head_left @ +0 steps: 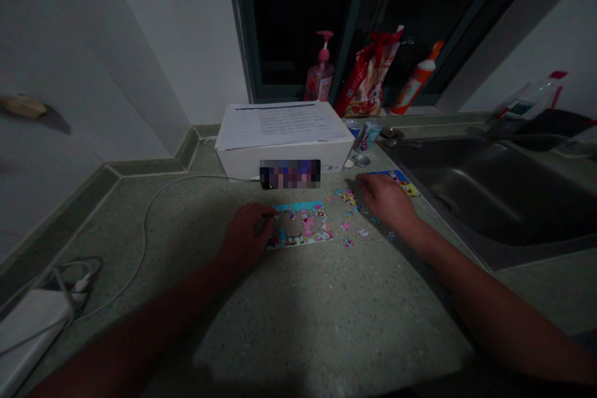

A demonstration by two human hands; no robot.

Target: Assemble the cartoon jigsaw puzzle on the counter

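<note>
A small colourful jigsaw board [305, 224] lies on the speckled counter [326, 317], partly filled with a pink cartoon figure. My left hand [246, 233] rests at its left edge with the fingers curled against the board. My right hand [385, 197] lies palm down over a scatter of loose puzzle pieces [349, 199], the fingers stretched towards them. Whether a piece is under the fingertips is hidden. A printed picture card [405, 181] peeks out beyond my right hand.
A white box [284, 140] topped with printed paper stands behind the puzzle, a cable [149, 211] running left to a white adapter [28, 329]. A steel sink [494, 193] lies right. A pink pump bottle [321, 74], red bag [368, 74] and can [370, 134] sit near the dark window.
</note>
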